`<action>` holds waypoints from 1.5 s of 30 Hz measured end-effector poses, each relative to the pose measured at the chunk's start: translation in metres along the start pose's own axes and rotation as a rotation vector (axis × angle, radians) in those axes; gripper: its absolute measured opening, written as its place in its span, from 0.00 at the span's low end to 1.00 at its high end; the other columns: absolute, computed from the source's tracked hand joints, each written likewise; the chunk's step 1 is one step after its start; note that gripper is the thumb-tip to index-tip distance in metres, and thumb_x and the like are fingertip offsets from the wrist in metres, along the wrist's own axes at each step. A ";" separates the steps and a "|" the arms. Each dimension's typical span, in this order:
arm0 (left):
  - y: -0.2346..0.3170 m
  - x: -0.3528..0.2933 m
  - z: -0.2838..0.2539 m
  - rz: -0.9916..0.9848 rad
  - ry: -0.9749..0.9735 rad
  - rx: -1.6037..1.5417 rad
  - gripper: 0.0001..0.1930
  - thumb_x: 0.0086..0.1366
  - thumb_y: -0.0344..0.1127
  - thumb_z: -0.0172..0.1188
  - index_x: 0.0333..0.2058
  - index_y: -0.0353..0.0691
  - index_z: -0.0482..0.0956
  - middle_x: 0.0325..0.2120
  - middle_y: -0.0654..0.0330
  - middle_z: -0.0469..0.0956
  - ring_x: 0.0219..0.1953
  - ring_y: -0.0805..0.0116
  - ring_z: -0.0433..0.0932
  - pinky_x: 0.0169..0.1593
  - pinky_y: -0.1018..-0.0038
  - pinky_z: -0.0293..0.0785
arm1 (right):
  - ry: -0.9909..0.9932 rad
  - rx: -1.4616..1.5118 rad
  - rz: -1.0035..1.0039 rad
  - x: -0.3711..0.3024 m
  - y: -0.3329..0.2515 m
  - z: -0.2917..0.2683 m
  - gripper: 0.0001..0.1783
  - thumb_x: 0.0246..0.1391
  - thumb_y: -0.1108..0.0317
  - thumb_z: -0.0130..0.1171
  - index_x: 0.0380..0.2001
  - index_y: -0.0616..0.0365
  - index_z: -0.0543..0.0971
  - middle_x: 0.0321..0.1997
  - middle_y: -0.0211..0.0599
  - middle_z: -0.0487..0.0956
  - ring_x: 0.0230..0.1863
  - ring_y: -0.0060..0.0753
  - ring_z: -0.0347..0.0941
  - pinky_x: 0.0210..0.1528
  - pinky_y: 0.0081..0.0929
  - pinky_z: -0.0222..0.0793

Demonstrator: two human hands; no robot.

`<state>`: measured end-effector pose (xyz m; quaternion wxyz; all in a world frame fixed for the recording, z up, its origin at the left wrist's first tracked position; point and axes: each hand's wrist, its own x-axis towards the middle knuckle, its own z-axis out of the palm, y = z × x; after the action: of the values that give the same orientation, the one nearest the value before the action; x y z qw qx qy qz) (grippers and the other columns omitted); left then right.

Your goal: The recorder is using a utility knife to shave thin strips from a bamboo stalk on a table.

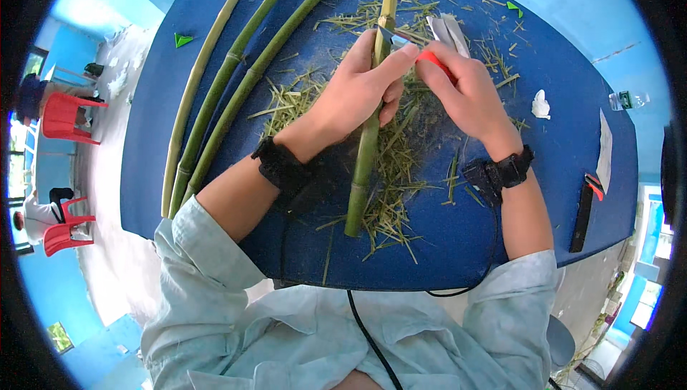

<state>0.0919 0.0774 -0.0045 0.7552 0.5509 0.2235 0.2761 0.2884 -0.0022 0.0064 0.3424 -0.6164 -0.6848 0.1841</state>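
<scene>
My left hand [361, 86] is closed around a bamboo stalk [363, 161], which lies lengthwise in front of me. The stalk is green at the near end and peeled pale at the far end. My right hand [461, 89] grips the red handle of a knife [436, 63]. Its blade [398, 37] lies across the stalk just beyond my left fingers, and my left thumb reaches to the blade's back edge. Where exactly the edge meets the bamboo is partly hidden. Green and pale shavings [393, 197] are heaped under and around the stalk.
Left of my hands lie a pale bamboo stalk [204, 79] and two green ones [223, 75] on the blue table [300, 247]. To the right are a grey strip [452, 36], crumpled white tissue [541, 105], a black-and-red tool [583, 215] and a clear bottle [631, 100]. Red chairs [66, 117] stand farther left.
</scene>
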 end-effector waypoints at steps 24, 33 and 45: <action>0.003 -0.009 -0.004 -0.083 -0.023 -0.071 0.15 0.79 0.40 0.58 0.54 0.40 0.65 0.21 0.66 0.67 0.14 0.73 0.69 0.19 0.73 0.65 | 0.018 -0.022 -0.032 -0.006 -0.003 0.005 0.18 0.72 0.51 0.59 0.41 0.56 0.82 0.21 0.43 0.75 0.22 0.43 0.71 0.27 0.39 0.62; 0.002 -0.009 0.003 -0.038 0.015 0.011 0.10 0.79 0.39 0.55 0.48 0.41 0.67 0.21 0.67 0.64 0.14 0.75 0.64 0.19 0.75 0.61 | 0.095 0.139 0.033 -0.013 0.010 0.004 0.23 0.72 0.48 0.58 0.43 0.60 0.83 0.23 0.36 0.72 0.26 0.30 0.66 0.31 0.32 0.62; 0.000 -0.005 -0.002 -0.012 -0.027 -0.001 0.14 0.76 0.38 0.59 0.48 0.36 0.66 0.20 0.66 0.67 0.14 0.74 0.68 0.19 0.74 0.63 | 0.104 0.062 0.019 -0.016 0.004 0.006 0.22 0.71 0.48 0.60 0.39 0.60 0.81 0.22 0.37 0.71 0.25 0.33 0.65 0.31 0.34 0.63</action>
<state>0.0867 0.0757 -0.0054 0.7602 0.5526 0.2164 0.2644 0.2872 -0.0157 -0.0045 0.3947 -0.6208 -0.6541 0.1759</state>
